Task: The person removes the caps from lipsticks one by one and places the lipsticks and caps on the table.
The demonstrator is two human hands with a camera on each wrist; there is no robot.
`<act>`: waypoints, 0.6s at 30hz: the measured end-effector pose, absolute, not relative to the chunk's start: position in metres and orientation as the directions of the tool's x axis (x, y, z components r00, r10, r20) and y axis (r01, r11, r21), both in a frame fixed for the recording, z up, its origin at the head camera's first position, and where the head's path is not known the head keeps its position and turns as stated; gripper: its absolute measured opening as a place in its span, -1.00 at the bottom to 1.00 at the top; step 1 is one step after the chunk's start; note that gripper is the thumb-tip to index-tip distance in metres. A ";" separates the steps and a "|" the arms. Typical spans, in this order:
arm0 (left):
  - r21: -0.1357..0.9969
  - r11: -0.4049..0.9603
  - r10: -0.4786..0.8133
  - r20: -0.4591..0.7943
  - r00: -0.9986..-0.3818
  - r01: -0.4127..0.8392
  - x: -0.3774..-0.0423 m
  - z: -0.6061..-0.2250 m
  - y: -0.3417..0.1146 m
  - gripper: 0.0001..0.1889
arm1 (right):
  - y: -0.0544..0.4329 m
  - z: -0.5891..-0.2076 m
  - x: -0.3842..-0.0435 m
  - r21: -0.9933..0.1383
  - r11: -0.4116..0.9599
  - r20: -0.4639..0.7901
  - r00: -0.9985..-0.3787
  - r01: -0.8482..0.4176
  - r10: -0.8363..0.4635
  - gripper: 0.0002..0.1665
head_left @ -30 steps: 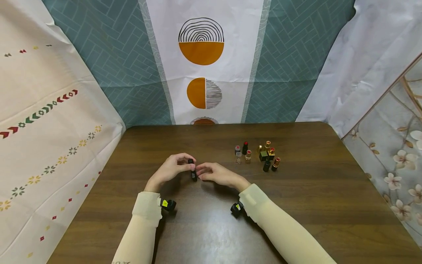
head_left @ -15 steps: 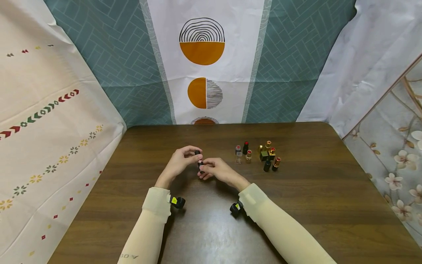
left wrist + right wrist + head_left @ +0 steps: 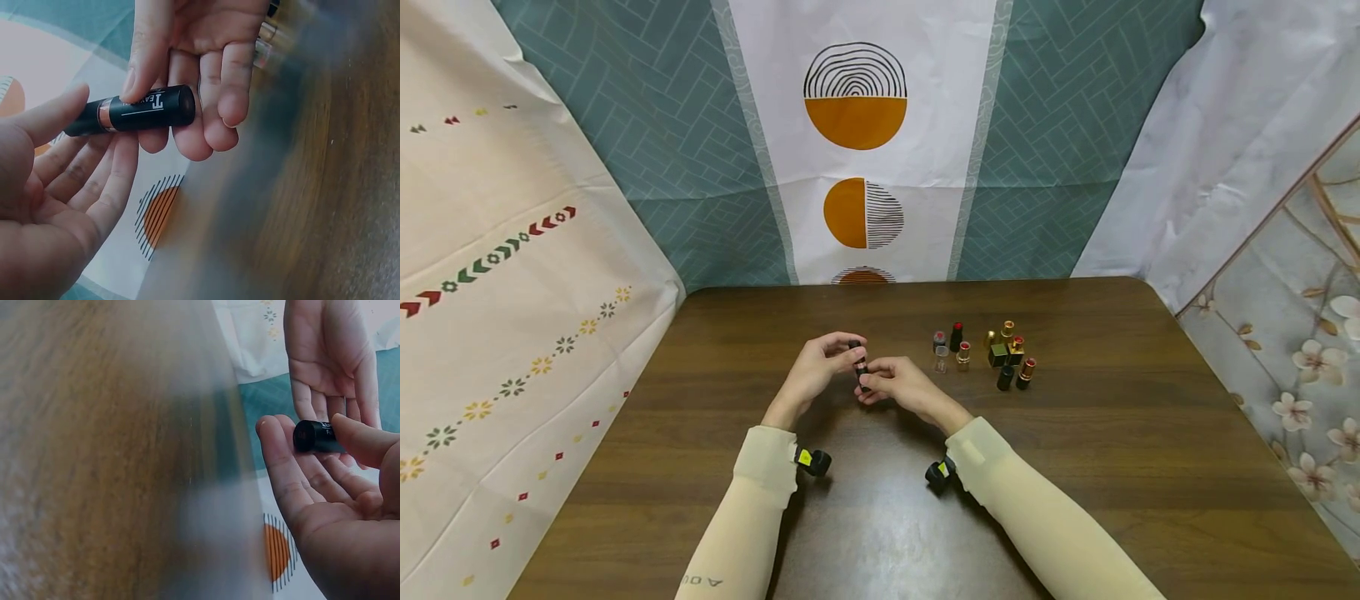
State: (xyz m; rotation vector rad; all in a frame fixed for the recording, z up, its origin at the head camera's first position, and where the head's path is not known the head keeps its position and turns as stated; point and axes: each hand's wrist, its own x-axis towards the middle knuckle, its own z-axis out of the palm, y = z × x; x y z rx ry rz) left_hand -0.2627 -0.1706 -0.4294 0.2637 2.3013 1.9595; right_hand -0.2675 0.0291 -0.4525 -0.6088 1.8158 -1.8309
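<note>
A black lipstick tube with white lettering and a shiny pinkish band is held between both hands over the table. In the head view my left hand pinches its upper, far end between thumb and fingers. My right hand grips the lower, lettered end, with the thumb on top and fingers beneath. The left wrist view shows the band uncovered between the two grips. From the right wrist, the round end of the lipstick sticks out past the right thumb; its far part is hidden.
Right of the hands stand several small lipsticks: a black one with a red tip, a clear one, a gold one with a red top and a dark green-and-gold box-shaped piece. Patterned cloths hang behind the wooden table.
The lipstick has risen and moved slightly right in my left hand. My right hand, beside its lower end a second ago, now grips that end.
</note>
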 end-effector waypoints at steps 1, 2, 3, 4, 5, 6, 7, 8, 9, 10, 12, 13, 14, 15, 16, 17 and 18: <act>0.988 0.148 0.195 0.022 -0.981 0.051 -0.262 -0.430 -0.170 -0.61 | 0.029 -0.453 -0.268 -1.000 0.003 -0.025 -0.783 0.030 -0.622 -0.58; 0.989 0.142 0.191 0.015 -0.981 0.043 -0.262 -0.430 -0.170 -0.61 | 0.029 -0.453 -0.267 -1.000 0.006 -0.028 -0.784 0.030 -0.620 -0.58; 0.990 0.139 0.187 0.009 -0.982 0.035 -0.262 -0.430 -0.170 -0.62 | 0.029 -0.453 -0.267 -0.999 0.009 -0.030 -0.785 0.031 -0.619 -0.58; 0.990 0.140 0.184 0.003 -0.983 0.030 -0.262 -0.431 -0.170 -0.63 | 0.029 -0.453 -0.267 -0.999 0.013 -0.033 -0.786 0.032 -0.618 -0.58; 0.990 0.142 0.182 -0.001 -0.983 0.025 -0.262 -0.431 -0.170 -0.63 | 0.029 -0.453 -0.267 -0.999 0.015 -0.037 -0.787 0.035 -0.616 -0.59; 0.990 0.142 0.181 -0.004 -0.983 0.023 -0.262 -0.431 -0.170 -0.63 | 0.029 -0.453 -0.267 -0.999 0.018 -0.039 -0.787 0.035 -0.616 -0.59; 0.990 0.142 0.181 -0.005 -0.984 0.021 -0.262 -0.431 -0.171 -0.62 | 0.029 -0.453 -0.267 -0.999 0.021 -0.041 -0.786 0.035 -0.616 -0.59; 0.989 0.144 0.182 -0.005 -0.983 0.022 -0.262 -0.431 -0.171 -0.61 | 0.029 -0.454 -0.267 -0.999 0.023 -0.042 -0.786 0.035 -0.617 -0.59; 0.989 0.145 0.182 -0.004 -0.983 0.023 -0.262 -0.431 -0.171 -0.61 | 0.029 -0.454 -0.267 -0.999 0.023 -0.041 -0.785 0.035 -0.618 -0.59; 0.989 0.143 0.183 -0.003 -0.983 0.024 -0.262 -0.431 -0.171 -0.59 | 0.029 -0.454 -0.267 -0.999 0.023 -0.039 -0.784 0.032 -0.619 -0.59; 0.990 0.137 0.184 -0.002 -0.983 0.024 -0.262 -0.431 -0.171 -0.58 | 0.029 -0.454 -0.267 -0.999 0.022 -0.040 -0.785 0.033 -0.618 -0.59; 0.991 0.134 0.183 -0.001 -0.983 0.024 -0.262 -0.431 -0.171 -0.58 | 0.029 -0.454 -0.267 -0.999 0.020 -0.041 -0.786 0.037 -0.617 -0.59; 0.991 0.131 0.183 0.000 -0.983 0.025 -0.262 -0.431 -0.171 -0.58 | 0.028 -0.454 -0.268 -0.999 0.019 -0.040 -0.785 0.035 -0.618 -0.59; 0.992 0.127 0.181 0.000 -0.983 0.023 -0.262 -0.431 -0.171 -0.58 | 0.028 -0.454 -0.267 -0.999 0.020 -0.042 -0.786 0.038 -0.617 -0.60; 0.992 0.125 0.178 -0.002 -0.984 0.021 -0.263 -0.431 -0.171 -0.59 | 0.028 -0.454 -0.267 -0.999 0.022 -0.046 -0.787 0.042 -0.616 -0.60; 0.992 0.123 0.175 -0.004 -0.985 0.018 -0.263 -0.432 -0.171 -0.61 | 0.028 -0.455 -0.267 -0.999 0.022 -0.050 -0.787 0.046 -0.615 -0.60; 0.993 0.118 0.172 -0.006 -0.985 0.015 -0.263 -0.432 -0.171 -0.62 | 0.028 -0.455 -0.267 -0.999 0.024 -0.052 -0.787 0.047 -0.615 -0.60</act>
